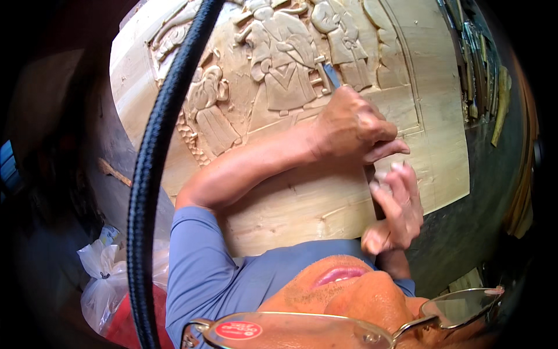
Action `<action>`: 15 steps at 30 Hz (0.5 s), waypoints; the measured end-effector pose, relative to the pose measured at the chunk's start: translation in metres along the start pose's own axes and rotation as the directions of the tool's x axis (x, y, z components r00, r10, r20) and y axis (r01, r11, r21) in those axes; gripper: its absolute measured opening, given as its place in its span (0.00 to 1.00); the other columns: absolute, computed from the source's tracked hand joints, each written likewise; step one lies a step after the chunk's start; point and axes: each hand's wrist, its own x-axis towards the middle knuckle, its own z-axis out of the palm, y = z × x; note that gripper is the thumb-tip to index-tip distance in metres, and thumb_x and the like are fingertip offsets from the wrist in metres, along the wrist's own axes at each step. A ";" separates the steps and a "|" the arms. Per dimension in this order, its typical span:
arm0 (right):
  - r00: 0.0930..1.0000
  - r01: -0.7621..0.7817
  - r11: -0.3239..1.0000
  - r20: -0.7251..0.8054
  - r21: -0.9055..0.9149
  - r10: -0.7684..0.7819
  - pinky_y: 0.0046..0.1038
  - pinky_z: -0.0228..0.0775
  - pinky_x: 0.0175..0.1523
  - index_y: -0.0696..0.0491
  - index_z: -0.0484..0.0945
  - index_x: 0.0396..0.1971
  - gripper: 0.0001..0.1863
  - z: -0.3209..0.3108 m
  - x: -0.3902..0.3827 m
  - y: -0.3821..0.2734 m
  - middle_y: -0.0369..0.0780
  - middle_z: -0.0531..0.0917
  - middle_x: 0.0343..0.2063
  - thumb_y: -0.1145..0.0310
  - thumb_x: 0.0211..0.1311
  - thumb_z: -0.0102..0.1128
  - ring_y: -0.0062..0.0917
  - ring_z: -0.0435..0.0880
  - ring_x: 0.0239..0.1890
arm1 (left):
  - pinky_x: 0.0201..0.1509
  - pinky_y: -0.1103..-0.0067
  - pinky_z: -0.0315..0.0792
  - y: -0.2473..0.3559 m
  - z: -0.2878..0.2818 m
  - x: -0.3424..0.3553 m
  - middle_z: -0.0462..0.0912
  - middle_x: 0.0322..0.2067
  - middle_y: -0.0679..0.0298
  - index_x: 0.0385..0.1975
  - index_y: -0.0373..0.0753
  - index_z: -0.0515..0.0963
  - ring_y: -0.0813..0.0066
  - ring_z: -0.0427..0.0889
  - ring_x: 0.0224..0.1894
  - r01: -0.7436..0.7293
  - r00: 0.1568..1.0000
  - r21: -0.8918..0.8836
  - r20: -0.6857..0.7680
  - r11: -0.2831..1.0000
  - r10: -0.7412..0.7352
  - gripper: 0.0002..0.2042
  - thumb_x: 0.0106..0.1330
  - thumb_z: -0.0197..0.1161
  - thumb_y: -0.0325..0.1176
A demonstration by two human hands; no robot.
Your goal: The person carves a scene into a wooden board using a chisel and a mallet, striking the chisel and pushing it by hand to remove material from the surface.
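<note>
My left hand is closed around a chisel, its thumb side toward me. The bluish metal blade of the chisel points away and meets the carved wooden panel beside a small ladder-like shape in the relief. A dark length, seemingly the chisel's handle, shows below that fist. Beside it, nearer my body, is my right hand, its fingers apart and slightly curled. Whether the right palm touches the handle I cannot tell. Robed figures in relief cover the far part of the pale panel; its near part is smooth.
Several carving tools lie in a row at the far right, by a curved wooden stick. A black braided cable crosses the view at left. A tied clear plastic bag sits at the lower left near something red.
</note>
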 end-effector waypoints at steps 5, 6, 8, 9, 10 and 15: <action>0.996 0.022 0.998 -0.080 -0.052 -0.026 0.63 0.81 0.66 0.61 0.87 0.45 0.51 -0.004 -0.015 0.005 0.50 0.92 0.42 0.22 0.80 0.36 0.53 0.91 0.54 | 0.18 0.67 0.68 -0.003 0.005 0.000 0.72 0.10 0.66 0.12 0.46 0.72 0.65 0.76 0.13 0.004 0.999 -0.007 0.038 1.000 -0.003 0.27 0.68 0.80 0.46; 0.995 0.029 0.998 -0.094 -0.049 -0.033 0.63 0.81 0.66 0.61 0.87 0.45 0.50 -0.005 -0.016 0.007 0.50 0.92 0.42 0.23 0.80 0.37 0.53 0.91 0.54 | 0.18 0.67 0.68 -0.003 0.008 0.000 0.73 0.10 0.66 0.12 0.46 0.72 0.65 0.76 0.13 0.001 0.999 -0.025 0.052 1.000 0.000 0.27 0.68 0.80 0.45; 0.996 0.010 1.000 -0.092 0.004 -0.009 0.62 0.83 0.64 0.61 0.86 0.44 0.48 0.003 0.004 0.002 0.51 0.92 0.41 0.25 0.82 0.38 0.54 0.91 0.52 | 0.18 0.67 0.67 -0.001 0.010 -0.001 0.73 0.10 0.66 0.12 0.46 0.72 0.66 0.77 0.14 0.000 0.999 -0.051 0.036 0.999 0.002 0.26 0.68 0.81 0.45; 0.997 0.055 0.998 -0.047 -0.003 -0.056 0.60 0.84 0.63 0.62 0.86 0.45 0.48 -0.001 0.003 0.004 0.51 0.92 0.42 0.26 0.82 0.39 0.54 0.91 0.51 | 0.18 0.68 0.67 0.000 0.005 0.000 0.73 0.11 0.66 0.12 0.46 0.73 0.66 0.77 0.14 0.003 1.000 -0.042 0.022 0.999 -0.002 0.26 0.68 0.81 0.45; 0.995 0.101 0.995 -0.002 -0.009 -0.101 0.59 0.84 0.62 0.62 0.86 0.46 0.47 -0.006 0.002 0.005 0.52 0.92 0.43 0.27 0.82 0.40 0.54 0.91 0.51 | 0.18 0.68 0.67 0.001 0.002 0.002 0.74 0.11 0.66 0.13 0.46 0.73 0.66 0.77 0.14 0.006 1.000 -0.033 0.008 0.999 -0.006 0.26 0.67 0.81 0.45; 0.994 -0.103 0.982 -0.053 -0.155 0.096 0.47 0.88 0.55 0.64 0.87 0.54 0.25 0.006 -0.009 -0.002 0.54 0.92 0.47 0.56 0.71 0.74 0.53 0.93 0.50 | 0.17 0.70 0.66 -0.001 0.002 0.005 0.73 0.11 0.68 0.13 0.46 0.72 0.69 0.75 0.14 -0.063 0.993 -0.030 -0.100 0.998 0.060 0.26 0.67 0.81 0.46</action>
